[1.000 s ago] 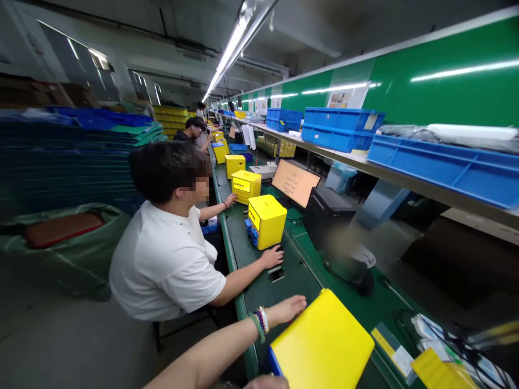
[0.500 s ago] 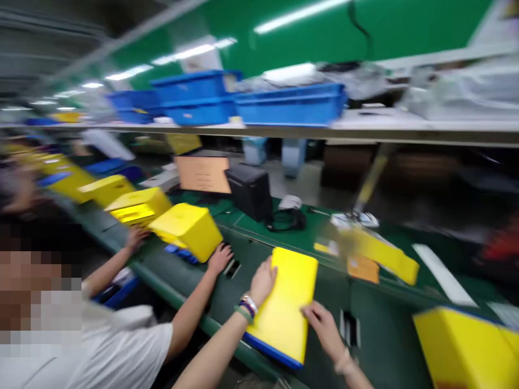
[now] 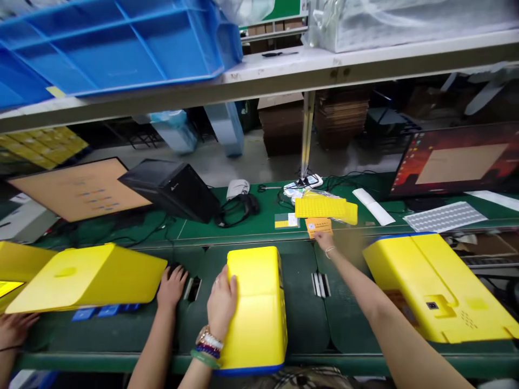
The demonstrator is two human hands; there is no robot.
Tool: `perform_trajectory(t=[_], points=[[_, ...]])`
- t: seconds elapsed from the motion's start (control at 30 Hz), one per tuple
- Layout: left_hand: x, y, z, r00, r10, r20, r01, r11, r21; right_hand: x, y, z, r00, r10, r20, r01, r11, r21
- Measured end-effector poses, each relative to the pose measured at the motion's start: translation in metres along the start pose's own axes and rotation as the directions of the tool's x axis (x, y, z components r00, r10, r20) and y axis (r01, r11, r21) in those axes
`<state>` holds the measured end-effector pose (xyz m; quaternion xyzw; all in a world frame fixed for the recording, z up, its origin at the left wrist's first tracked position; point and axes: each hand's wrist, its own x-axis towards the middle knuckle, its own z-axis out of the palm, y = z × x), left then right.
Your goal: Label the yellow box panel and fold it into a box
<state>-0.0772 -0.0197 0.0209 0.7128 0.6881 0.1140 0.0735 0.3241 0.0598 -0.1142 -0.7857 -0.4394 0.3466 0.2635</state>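
Note:
A yellow plastic housing (image 3: 253, 308) with a blue lower rim stands on the green conveyor in front of me. My left hand (image 3: 221, 302), with a watch and bracelets on the wrist, grips its left side, thumb on the near face. My right arm stretches forward to the bench beyond the belt. There my right hand (image 3: 324, 241) pinches the lower edge of a small orange card (image 3: 317, 223) with printed text. Just above the card lie yellow perforated sheets (image 3: 320, 207).
At left, a co-worker's hands (image 3: 172, 283) are beside another yellow housing (image 3: 109, 275). A third housing (image 3: 438, 292) lies at right. Behind are a black computer case (image 3: 174, 189), two monitors (image 3: 462, 156) and a headset (image 3: 239, 208). Overhead runs a shelf (image 3: 267, 81) with a blue crate (image 3: 121, 48).
My view has swung right and come closer. My right hand has left the housing's side and moved forward to the orange card. My left hand remains on the housing, which now appears more upright.

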Motion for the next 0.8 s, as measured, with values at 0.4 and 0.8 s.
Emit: perform_trajectory(t=[0.4,0.8], points=[[0.000,0.004,0.000,1.000,-0.015,0.023,0.015,0.999,0.031,0.057,0.013,-0.049,0.997,0.042,-0.059,-0.061,0.932,-0.358],[-0.016,0.020,-0.005,0.988,-0.138,0.065,0.139,0.990,-0.008,0.014,0.049,-0.006,0.767,-0.619,0.169,0.570,0.536,-0.623]])
